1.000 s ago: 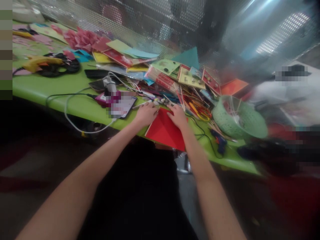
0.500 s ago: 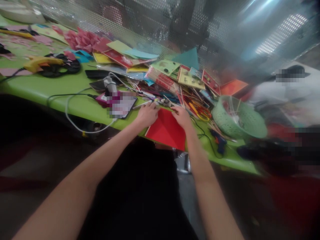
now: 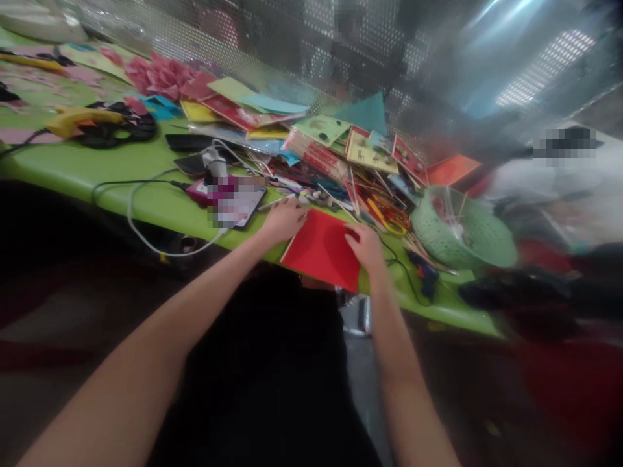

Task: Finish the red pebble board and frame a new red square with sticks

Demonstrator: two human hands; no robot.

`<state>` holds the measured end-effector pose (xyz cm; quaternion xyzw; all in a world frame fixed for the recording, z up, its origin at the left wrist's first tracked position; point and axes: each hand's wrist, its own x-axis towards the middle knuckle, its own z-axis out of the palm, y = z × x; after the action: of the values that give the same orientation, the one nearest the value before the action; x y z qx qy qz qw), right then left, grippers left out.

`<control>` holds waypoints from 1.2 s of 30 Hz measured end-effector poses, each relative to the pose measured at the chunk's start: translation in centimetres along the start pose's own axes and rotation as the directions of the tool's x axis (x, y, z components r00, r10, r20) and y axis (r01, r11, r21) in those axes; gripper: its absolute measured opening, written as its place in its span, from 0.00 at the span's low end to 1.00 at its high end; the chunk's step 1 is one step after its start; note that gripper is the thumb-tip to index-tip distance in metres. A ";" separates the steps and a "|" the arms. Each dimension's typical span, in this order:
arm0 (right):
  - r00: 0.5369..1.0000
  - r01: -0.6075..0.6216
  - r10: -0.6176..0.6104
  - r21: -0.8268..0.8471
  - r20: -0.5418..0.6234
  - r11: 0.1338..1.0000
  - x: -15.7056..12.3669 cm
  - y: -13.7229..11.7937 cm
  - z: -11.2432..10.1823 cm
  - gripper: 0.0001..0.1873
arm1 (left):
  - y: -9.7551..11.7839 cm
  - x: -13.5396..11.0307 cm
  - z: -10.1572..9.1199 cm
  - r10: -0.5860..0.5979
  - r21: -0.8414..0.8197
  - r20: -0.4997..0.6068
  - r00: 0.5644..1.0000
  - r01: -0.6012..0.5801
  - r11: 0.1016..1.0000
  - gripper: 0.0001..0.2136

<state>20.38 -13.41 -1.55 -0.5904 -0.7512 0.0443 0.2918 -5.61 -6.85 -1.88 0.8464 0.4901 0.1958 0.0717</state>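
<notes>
A red sheet of card [image 3: 318, 250] lies at the front of the green table, its near edge reaching past the table's rim. My left hand [image 3: 285, 220] rests at the card's upper left corner, fingers laid forward and slightly bent. At the card's right side is my right hand [image 3: 366, 246], thumb and fingers apart and curved over the red surface, with nothing visibly pinched between them. Small pebbles [image 3: 315, 196] and thin sticks lie just beyond the card. Whatever part of the card is under my left fingertips is hidden.
Left of my hands sits a phone [image 3: 243, 202] beside a magenta device with cables. To the right are yellow-handled scissors [image 3: 389, 217], a green basket [image 3: 462, 227] and a blue glue gun [image 3: 427, 275]. Coloured cards [image 3: 372, 152] pile up behind. A yellow tool [image 3: 82, 123] lies far left.
My right hand has moved from the card's top right corner down toward me along its right side. My left hand has stayed nearly in place at the upper left corner.
</notes>
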 end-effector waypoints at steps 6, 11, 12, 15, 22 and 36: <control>0.998 0.001 0.005 -0.089 0.067 0.996 -0.2 -0.2 0.3 0.17 | -2.4 0.4 0.0 0.077 -0.182 0.080 0.994 -0.061 0.981 0.24; 0.997 -0.006 0.013 -0.096 0.071 0.995 -0.2 -0.2 0.4 0.17 | -3.3 -0.6 -0.7 0.208 -0.178 0.174 0.963 -0.177 0.968 0.27; 0.998 -0.010 0.016 -0.092 0.069 0.996 -0.3 -0.2 0.4 0.17 | -3.3 -0.9 -0.8 0.214 -0.160 0.181 0.960 -0.186 0.969 0.27; 0.998 -0.005 0.011 -0.086 0.060 0.996 -0.3 -0.2 0.5 0.18 | -2.8 -1.3 -0.8 0.215 -0.103 0.192 0.958 -0.198 0.975 0.26; 0.999 0.014 -0.011 -0.093 0.040 0.996 -0.3 -0.2 0.5 0.17 | -2.3 -1.8 -1.5 0.193 -0.091 0.228 0.954 -0.176 0.980 0.26; 0.999 0.011 -0.007 -0.094 0.044 0.995 -0.3 -0.1 0.4 0.17 | -2.4 -2.1 -2.2 0.214 -0.051 0.301 0.929 -0.209 0.977 0.36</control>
<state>20.08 -13.59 -1.97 -0.5988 -0.7615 0.0204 0.2472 -9.38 -7.57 -1.16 0.9136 0.3773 0.0737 0.1328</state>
